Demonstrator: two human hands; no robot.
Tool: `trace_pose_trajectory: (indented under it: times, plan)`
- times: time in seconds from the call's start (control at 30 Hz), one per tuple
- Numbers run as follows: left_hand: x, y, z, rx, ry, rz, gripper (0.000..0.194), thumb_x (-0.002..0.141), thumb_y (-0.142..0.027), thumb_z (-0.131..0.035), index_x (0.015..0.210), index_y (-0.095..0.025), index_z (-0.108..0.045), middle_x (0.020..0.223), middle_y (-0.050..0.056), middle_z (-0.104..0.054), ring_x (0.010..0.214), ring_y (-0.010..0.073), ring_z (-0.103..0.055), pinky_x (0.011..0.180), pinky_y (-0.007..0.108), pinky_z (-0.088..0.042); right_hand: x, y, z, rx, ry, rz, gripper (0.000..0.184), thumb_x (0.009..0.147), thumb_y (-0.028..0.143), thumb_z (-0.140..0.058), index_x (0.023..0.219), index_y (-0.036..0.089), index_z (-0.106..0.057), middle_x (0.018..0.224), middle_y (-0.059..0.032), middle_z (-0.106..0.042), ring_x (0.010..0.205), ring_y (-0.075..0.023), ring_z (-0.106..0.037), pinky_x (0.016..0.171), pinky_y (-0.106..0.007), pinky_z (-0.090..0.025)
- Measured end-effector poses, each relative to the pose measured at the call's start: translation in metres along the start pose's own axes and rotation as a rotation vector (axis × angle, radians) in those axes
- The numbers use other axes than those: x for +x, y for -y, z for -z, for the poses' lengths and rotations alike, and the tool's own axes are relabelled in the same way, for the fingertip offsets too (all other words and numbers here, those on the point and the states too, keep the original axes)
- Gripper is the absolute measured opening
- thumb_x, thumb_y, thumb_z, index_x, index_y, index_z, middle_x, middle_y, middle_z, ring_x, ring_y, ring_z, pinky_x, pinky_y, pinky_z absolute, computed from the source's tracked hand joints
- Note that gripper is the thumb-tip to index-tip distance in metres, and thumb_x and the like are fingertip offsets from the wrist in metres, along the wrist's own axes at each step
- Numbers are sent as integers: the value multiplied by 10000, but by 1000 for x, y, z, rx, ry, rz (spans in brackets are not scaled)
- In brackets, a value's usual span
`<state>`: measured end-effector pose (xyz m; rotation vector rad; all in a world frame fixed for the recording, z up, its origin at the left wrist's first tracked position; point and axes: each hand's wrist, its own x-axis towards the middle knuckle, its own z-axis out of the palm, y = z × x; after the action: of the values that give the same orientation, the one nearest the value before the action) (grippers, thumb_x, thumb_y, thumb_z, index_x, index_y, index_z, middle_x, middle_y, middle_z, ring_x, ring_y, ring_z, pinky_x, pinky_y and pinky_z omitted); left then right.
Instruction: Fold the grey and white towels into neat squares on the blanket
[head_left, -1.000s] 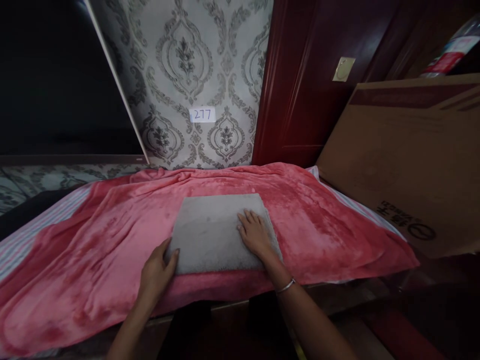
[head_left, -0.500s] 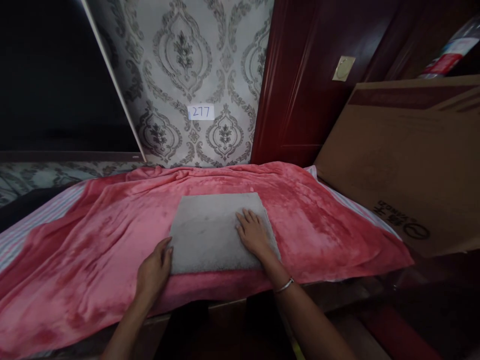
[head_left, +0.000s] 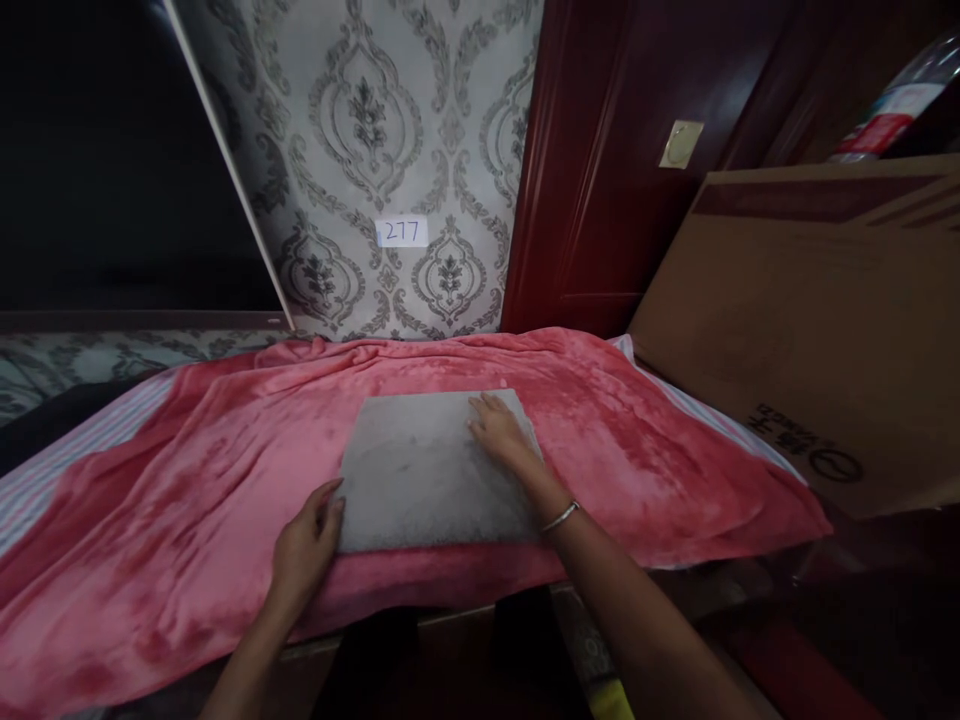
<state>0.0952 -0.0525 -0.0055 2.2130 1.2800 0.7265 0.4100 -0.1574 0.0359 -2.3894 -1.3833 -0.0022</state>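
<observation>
A grey, short-piled cloth (head_left: 420, 480), roughly rectangular, lies flat on a pink plush blanket (head_left: 615, 450). My right hand (head_left: 496, 428) rests palm down on the cloth's upper right part, fingers stretched toward its far edge. At the left edge of the cloth is my left hand (head_left: 307, 540), its thumb and forefinger slightly apart and the fingertips touching the border. Its other fingers are partly hidden from this angle. A thin bracelet (head_left: 562, 516) circles my right wrist.
A large cardboard box (head_left: 810, 330) stands at the right, with a plastic bottle (head_left: 896, 110) behind its top. A dark screen (head_left: 127, 170) is at the left. Patterned wallpaper (head_left: 367, 130) bearing a paper label (head_left: 402, 231) and a dark red door (head_left: 600, 160) are behind the blanket.
My right hand has slid forward across the grey cloth toward its far edge. My left hand has stayed at the left edge. The view has tilted very slightly.
</observation>
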Motion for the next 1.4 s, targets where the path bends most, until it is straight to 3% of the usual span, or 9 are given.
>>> trace_pose_trajectory:
  times: [0.17, 0.3, 0.5, 0.7, 0.87, 0.97, 1.07, 1.4]
  plan:
    - [-1, -1, 1, 21, 5, 0, 570, 899, -513, -380, 1298, -176, -612, 873, 77, -768, 817, 257, -735, 674, 315, -533, -8, 7, -24, -45, -9, -23, 502, 1025, 329, -428, 1507, 196, -474, 1596, -124, -390, 1481, -271, -315, 1199, -445, -224]
    - [2, -1, 5, 75, 21, 6, 566, 904, -514, -380, 1302, -181, -608, 840, 68, -749, 750, 248, -716, 660, 319, -529, -12, 4, -30, -52, -25, -7, 506, 1029, 345, -407, 1514, 211, -462, 1601, -112, -384, 1484, -273, -303, 1196, -449, -213]
    - [26, -19, 8, 216, -136, -317, 512, 892, -467, -401, 1173, -143, -681, 1112, 149, -726, 1055, 304, -665, 953, 445, -528, -10, 3, -29, -47, -28, -26, 508, 1028, 353, -399, 1513, 214, -465, 1602, -111, -383, 1484, -280, -300, 1196, -454, -202]
    - [74, -74, -26, 243, 142, -559, 558, 938, -356, -398, 1426, -119, -527, 1520, 156, -502, 1381, 271, -503, 1145, 455, -420, -11, 4, -29, -47, -19, -12, 508, 1027, 348, -397, 1514, 215, -461, 1607, -103, -376, 1485, -279, -299, 1196, -451, -207]
    - [101, -110, -60, 344, 286, -584, 552, 967, -277, -372, 1499, -150, -450, 1612, 166, -357, 1497, 289, -335, 1194, 554, -313, -10, 4, -28, -50, -22, -18, 502, 1037, 350, -379, 1514, 220, -464, 1603, -96, -385, 1483, -279, -302, 1198, -441, -202]
    - [100, -112, -76, 451, 296, -565, 537, 989, -303, -372, 1511, -196, -445, 1613, 153, -357, 1509, 331, -298, 1195, 638, -238, -9, 4, -30, -54, -23, -20, 499, 1038, 341, -373, 1516, 229, -462, 1604, -90, -386, 1484, -278, -297, 1198, -442, -199]
    - [95, -106, -85, 509, 294, -562, 542, 1008, -351, -355, 1535, -239, -410, 1616, 128, -360, 1511, 331, -293, 1195, 638, -235, -9, 3, -32, -44, -20, -20, 501, 1037, 336, -374, 1520, 231, -456, 1608, -93, -378, 1486, -271, -292, 1199, -441, -188]
    - [95, -106, -84, 559, 312, -560, 555, 1028, -386, -308, 1565, -250, -355, 1644, 102, -306, 1524, 312, -265, 1215, 607, -219, 5, 4, -16, -21, 21, -79, 515, 1029, 348, -384, 1522, 218, -452, 1600, -112, -385, 1481, -271, -304, 1177, -439, -245]
